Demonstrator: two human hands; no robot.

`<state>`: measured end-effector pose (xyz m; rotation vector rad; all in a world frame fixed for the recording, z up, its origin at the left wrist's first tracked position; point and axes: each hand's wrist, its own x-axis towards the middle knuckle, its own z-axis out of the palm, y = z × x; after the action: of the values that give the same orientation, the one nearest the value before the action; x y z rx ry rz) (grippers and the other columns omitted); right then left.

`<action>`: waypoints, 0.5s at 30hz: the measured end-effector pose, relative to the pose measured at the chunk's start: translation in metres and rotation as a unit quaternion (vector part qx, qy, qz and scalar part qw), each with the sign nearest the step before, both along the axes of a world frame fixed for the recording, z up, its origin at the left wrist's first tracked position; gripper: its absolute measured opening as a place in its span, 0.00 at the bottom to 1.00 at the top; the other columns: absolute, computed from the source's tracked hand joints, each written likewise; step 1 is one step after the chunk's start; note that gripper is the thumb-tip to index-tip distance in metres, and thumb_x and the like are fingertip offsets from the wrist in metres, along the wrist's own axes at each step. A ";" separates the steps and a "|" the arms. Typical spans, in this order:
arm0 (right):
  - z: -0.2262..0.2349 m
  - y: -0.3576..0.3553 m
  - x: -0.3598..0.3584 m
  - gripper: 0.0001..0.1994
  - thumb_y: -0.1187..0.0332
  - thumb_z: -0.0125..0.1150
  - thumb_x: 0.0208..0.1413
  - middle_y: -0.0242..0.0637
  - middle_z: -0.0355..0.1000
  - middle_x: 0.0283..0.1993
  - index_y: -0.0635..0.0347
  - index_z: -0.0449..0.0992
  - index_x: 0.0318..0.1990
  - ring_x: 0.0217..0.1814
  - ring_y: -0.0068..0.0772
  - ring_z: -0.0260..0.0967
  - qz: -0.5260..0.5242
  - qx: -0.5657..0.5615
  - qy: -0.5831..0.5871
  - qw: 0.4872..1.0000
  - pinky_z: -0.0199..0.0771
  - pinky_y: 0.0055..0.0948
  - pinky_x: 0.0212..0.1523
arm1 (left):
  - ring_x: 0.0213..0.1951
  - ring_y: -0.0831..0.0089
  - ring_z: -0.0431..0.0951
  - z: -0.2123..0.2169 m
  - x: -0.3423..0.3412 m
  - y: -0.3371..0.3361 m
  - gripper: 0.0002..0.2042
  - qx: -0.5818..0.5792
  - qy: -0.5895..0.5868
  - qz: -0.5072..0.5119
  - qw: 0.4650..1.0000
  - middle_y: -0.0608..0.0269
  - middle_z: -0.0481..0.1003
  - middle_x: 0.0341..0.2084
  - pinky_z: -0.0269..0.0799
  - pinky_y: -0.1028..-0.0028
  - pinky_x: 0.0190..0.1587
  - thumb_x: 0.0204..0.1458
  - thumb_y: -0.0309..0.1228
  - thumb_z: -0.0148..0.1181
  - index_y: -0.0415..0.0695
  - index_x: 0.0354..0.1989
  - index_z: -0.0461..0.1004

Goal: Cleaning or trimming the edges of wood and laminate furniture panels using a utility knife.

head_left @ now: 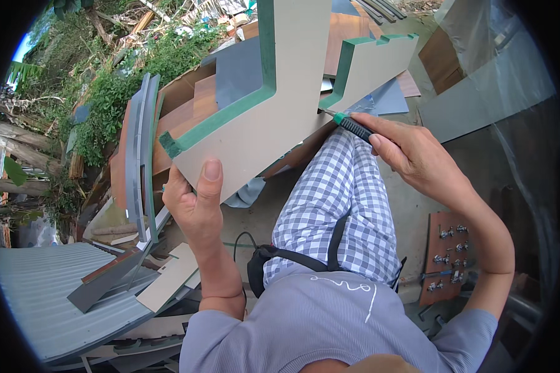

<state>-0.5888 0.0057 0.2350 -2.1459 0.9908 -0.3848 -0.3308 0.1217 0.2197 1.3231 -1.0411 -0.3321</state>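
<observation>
A large angular cream-faced piece (255, 140) with green side walls is tilted up in front of me, branching into several arms. My left hand (196, 199) grips its near left edge, thumb flat on the cream face and fingers curled underneath. In my right hand (413, 152) is a screwdriver (354, 127) with a green and black handle, held from above with the index finger along it. Its thin metal shaft points left and meets the piece at a small dark gap near the inner corner. The exact tip is hard to make out.
Wood-brown and grey panels (239, 71) lie beyond the piece. Curved grey and green strips (144, 155) stand at left, above a corrugated metal sheet (50, 292) with offcuts. At right are a brown board with metal fittings (444, 255) and clear plastic sheeting (510, 81).
</observation>
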 end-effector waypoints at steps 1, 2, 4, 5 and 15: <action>-0.002 -0.002 -0.002 0.18 0.63 0.45 0.61 0.40 0.70 0.29 0.53 0.67 0.58 0.26 0.33 0.69 0.005 -0.096 0.028 0.995 0.70 0.34 0.31 | 0.32 0.81 0.70 0.001 0.000 0.000 0.17 0.000 0.001 -0.001 1.000 0.64 0.75 0.30 0.65 0.81 0.38 0.51 0.36 0.60 0.32 0.42 0.71; -0.003 -0.002 -0.003 0.18 0.64 0.48 0.60 0.43 0.71 0.30 0.52 0.69 0.57 0.28 0.39 0.70 0.010 -0.190 0.057 0.980 0.70 0.38 0.33 | 0.36 0.78 0.71 0.001 0.000 0.001 0.18 0.013 -0.008 -0.011 1.000 0.61 0.74 0.34 0.64 0.79 0.42 0.52 0.35 0.59 0.32 0.44 0.71; 0.006 -0.001 -0.002 0.18 0.65 0.49 0.59 0.43 0.72 0.31 0.52 0.69 0.56 0.29 0.42 0.70 -0.008 -0.193 0.102 0.976 0.70 0.38 0.33 | 0.40 0.75 0.72 0.001 0.001 0.002 0.18 0.025 -0.017 -0.020 0.999 0.58 0.74 0.38 0.64 0.76 0.46 0.53 0.34 0.57 0.32 0.46 0.70; 0.010 0.000 -0.001 0.18 0.66 0.50 0.58 0.44 0.72 0.32 0.51 0.70 0.56 0.30 0.44 0.70 -0.026 -0.195 0.146 0.970 0.70 0.39 0.34 | 0.40 0.75 0.72 -0.001 0.002 0.002 0.18 0.020 -0.013 -0.020 1.000 0.58 0.74 0.38 0.64 0.76 0.46 0.53 0.34 0.57 0.32 0.46 0.70; 0.007 0.002 0.003 0.18 0.70 0.61 0.48 0.35 0.67 0.28 0.49 0.73 0.49 0.29 0.34 0.69 -0.036 -0.462 0.196 0.864 0.71 0.31 0.29 | 0.33 0.74 0.78 0.009 -0.007 -0.003 0.17 -0.007 0.026 -0.049 0.998 0.54 0.77 0.32 0.73 0.77 0.39 0.53 0.34 0.58 0.30 0.42 0.70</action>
<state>-0.5863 0.0079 0.2419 -3.1549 1.2728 -0.5479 -0.3376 0.1183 0.2282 1.2465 -1.0651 -0.4295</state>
